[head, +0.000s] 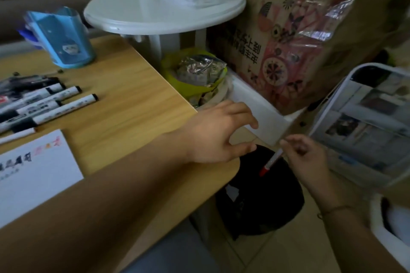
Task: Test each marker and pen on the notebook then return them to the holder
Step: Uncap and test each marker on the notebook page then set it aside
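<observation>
With markers [44, 104] still lying on the table [124, 104] at nine o'clock untested, right hand [304, 159] pinches a red-tipped pen [271, 162] over the bin, left hand [219, 131] spread, empty.

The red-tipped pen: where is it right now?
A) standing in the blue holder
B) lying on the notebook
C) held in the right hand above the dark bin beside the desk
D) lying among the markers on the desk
C: the right hand pinches the red-tipped pen off the desk's edge, over the dark bin.
</observation>
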{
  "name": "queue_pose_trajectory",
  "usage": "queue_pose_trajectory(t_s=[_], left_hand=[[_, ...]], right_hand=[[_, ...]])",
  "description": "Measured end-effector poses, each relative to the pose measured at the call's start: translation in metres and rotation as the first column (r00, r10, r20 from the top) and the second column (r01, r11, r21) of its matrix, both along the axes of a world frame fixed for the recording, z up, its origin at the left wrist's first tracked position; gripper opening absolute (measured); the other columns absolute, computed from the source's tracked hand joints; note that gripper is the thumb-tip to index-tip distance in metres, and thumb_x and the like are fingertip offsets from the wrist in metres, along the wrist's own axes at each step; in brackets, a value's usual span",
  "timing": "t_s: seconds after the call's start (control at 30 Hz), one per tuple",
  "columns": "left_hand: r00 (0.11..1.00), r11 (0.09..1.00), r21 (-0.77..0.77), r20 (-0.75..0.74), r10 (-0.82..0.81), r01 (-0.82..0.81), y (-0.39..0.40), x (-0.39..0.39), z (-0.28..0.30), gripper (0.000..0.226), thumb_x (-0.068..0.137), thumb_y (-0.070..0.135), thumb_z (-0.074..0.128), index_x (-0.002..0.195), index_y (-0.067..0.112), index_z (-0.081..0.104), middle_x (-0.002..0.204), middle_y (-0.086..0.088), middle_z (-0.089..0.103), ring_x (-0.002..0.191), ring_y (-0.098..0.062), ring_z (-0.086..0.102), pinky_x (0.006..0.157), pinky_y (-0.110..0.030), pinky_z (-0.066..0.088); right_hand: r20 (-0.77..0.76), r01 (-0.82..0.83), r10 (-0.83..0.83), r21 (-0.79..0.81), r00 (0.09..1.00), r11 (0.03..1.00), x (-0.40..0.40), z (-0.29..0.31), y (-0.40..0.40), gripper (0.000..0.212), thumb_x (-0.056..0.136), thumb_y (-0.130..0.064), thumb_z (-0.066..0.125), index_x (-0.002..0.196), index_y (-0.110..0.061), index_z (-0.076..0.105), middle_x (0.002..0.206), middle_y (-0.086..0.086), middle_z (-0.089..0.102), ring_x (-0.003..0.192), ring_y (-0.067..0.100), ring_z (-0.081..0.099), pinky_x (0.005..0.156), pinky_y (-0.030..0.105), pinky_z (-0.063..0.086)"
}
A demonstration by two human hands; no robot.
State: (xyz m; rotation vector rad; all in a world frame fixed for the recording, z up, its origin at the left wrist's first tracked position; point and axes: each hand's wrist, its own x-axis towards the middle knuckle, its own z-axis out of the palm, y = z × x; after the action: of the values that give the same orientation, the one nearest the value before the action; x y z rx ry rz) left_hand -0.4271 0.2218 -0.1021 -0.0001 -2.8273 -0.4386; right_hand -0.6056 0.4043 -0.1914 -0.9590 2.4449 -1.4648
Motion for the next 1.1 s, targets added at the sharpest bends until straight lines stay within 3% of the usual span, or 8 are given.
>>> queue_pose_trajectory(t_s=[0.1,0.43,0.57,0.73,0.8,0.87,0.97,1.1], left_hand=[[0.999,1.000,-0.015,0.024,0.021,-0.020,-0.003,0.003,-0.001,0.052,0.086,0.059,0.046,0.125,0.026,0.058,0.126,0.005,0.055,0.117,-0.017,0.050,0.097,-0.042,0.044],[0.959,0.952,-0.115,-0.008,0.284,-0.283,-0.059,0.085,0.032,0.046,0.091,0.055,0.042,0.125,0.029,0.056,0.130,0.004,0.052,0.120,-0.015,0.046,0.096,-0.037,0.045],[0.853,0.854,-0.035,-0.072,0.517,-0.520,-0.092,0.172,0.031,0.045,0.091,0.060,0.044,0.121,0.030,0.058,0.126,0.004,0.052,0.111,-0.014,0.050,0.080,-0.034,0.053],[0.618,0.639,0.115,-0.173,0.767,-0.760,-0.096,0.276,0.005,0.038,0.086,0.050,0.050,0.107,0.023,0.066,0.111,0.003,0.060,0.102,-0.020,0.059,0.083,-0.045,0.053],[0.529,0.555,0.122,-0.194,0.826,-0.823,-0.090,0.304,-0.004,0.037,0.084,0.047,0.050,0.104,0.021,0.067,0.109,0.001,0.062,0.103,-0.025,0.059,0.087,-0.043,0.050],[0.457,0.487,0.112,-0.215,0.863,-0.866,-0.087,0.319,-0.008,0.036,0.082,0.044,0.050,0.103,0.021,0.068,0.107,0.000,0.063,0.101,-0.027,0.059,0.085,-0.037,0.047],[0.373,0.402,0.097,-0.230,0.899,-0.910,-0.088,0.326,-0.009,0.036,0.080,0.042,0.049,0.102,0.021,0.068,0.105,0.000,0.063,0.096,-0.029,0.057,0.082,-0.038,0.046],[0.301,0.326,0.091,-0.217,0.929,-0.941,-0.090,0.327,-0.014,0.042,0.079,0.044,0.044,0.103,0.020,0.068,0.106,-0.001,0.064,0.095,-0.029,0.056,0.082,-0.041,0.048]], right_hand=[[0.042,0.018,-0.018,0.001,0.999,1.000,0.004,-0.006,-0.001,0.007,0.090,-0.020,0.068,0.095,-0.016,0.064,0.081,0.022,0.064,0.061,0.002,0.057,0.058,0.007,0.043],[-0.030,-0.039,0.036,-0.108,0.999,0.993,0.019,0.033,-0.037,0.007,0.090,-0.025,0.065,0.087,-0.031,0.066,0.069,0.013,0.063,0.058,0.016,0.056,0.057,0.027,0.044],[-0.053,-0.146,0.138,-0.193,0.989,0.970,0.045,0.067,-0.071,0.004,0.090,-0.023,0.065,0.088,-0.026,0.068,0.063,0.000,0.064,0.055,0.013,0.056,0.057,0.031,0.046],[-0.207,-0.414,0.369,-0.255,0.906,0.874,0.103,0.122,-0.131,0.009,0.090,-0.024,0.066,0.085,-0.031,0.066,0.067,-0.013,0.066,0.055,0.006,0.058,0.053,0.018,0.045],[-0.246,-0.572,0.529,-0.158,0.812,0.805,0.136,0.144,-0.158,0.005,0.088,-0.026,0.068,0.090,-0.031,0.067,0.071,-0.013,0.067,0.062,0.006,0.062,0.057,0.020,0.050],[-0.323,-0.670,0.664,0.111,0.675,0.735,0.173,0.157,-0.189,0.011,0.085,-0.035,0.068,0.096,-0.036,0.065,0.075,-0.015,0.066,0.069,0.005,0.063,0.062,0.028,0.052],[-0.429,-0.592,0.746,0.455,0.509,0.665,0.227,0.155,-0.235,0.019,0.088,-0.039,0.064,0.106,-0.044,0.060,0.091,-0.022,0.061,0.082,0.001,0.057,0.070,0.030,0.052],[-0.491,-0.522,0.701,0.468,0.518,0.713,0.259,0.116,-0.274,0.029,0.089,-0.032,0.063,0.117,-0.038,0.059,0.121,-0.015,0.052,0.111,0.010,0.047,0.079,0.026,0.044]])
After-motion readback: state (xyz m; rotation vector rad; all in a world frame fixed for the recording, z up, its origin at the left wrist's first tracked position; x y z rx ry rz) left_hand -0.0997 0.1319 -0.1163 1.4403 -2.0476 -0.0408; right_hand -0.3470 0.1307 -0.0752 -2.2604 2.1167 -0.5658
